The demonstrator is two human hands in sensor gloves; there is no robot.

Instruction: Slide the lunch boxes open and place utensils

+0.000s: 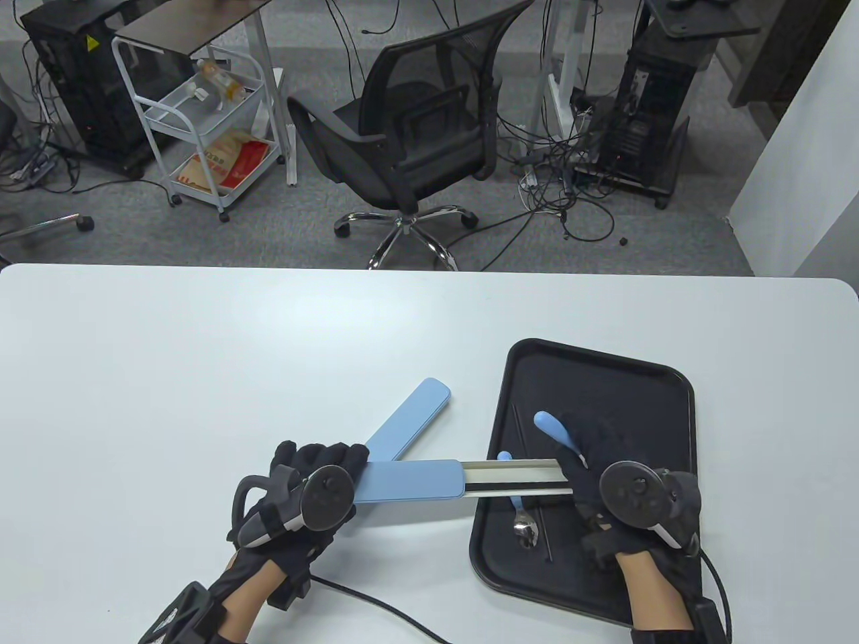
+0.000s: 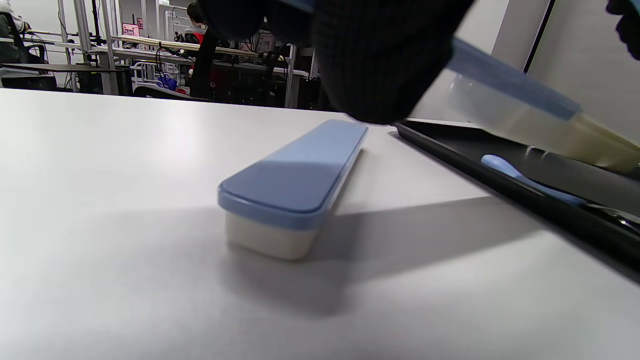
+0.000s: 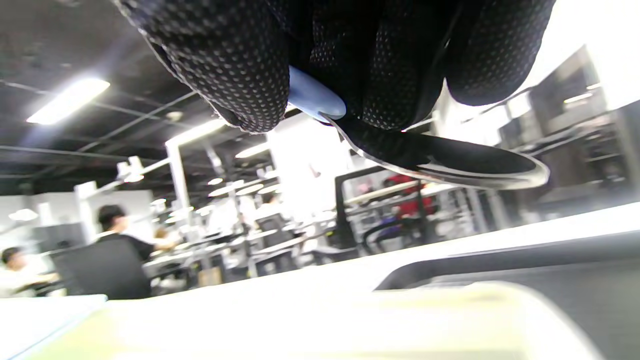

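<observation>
I find the long slim utensil box with a blue sliding lid and cream tray (image 1: 463,479) held above the table, its lid drawn back toward 9 o'clock so that the tray's open channel reaches over the left rim of the black rectangular plastic tray (image 1: 678,389). My left hand (image 1: 315,483) grips the lidded end, fingers wrapped over the blue lid. My right hand (image 1: 604,469) sits at the open end, at 3 o'clock, and pinches a blue-handled metal utensil (image 1: 557,433) between the fingers; I cannot tell whether it also steadies the tray. A blue-handled metal spoon (image 1: 522,520) and thin dark chopsticks (image 1: 547,537) lie on the black tray under the box. A second blue-lidded box (image 1: 409,419), closed, rests on the white table (image 1: 201,349) toward 11 o'clock, just beside the left hand. Risks, in my judgement: the narrow channel leaves little margin, so a tilted utensil could catch the wall and drop; the lid could slide fully off if the left hand pulls further.
</observation>
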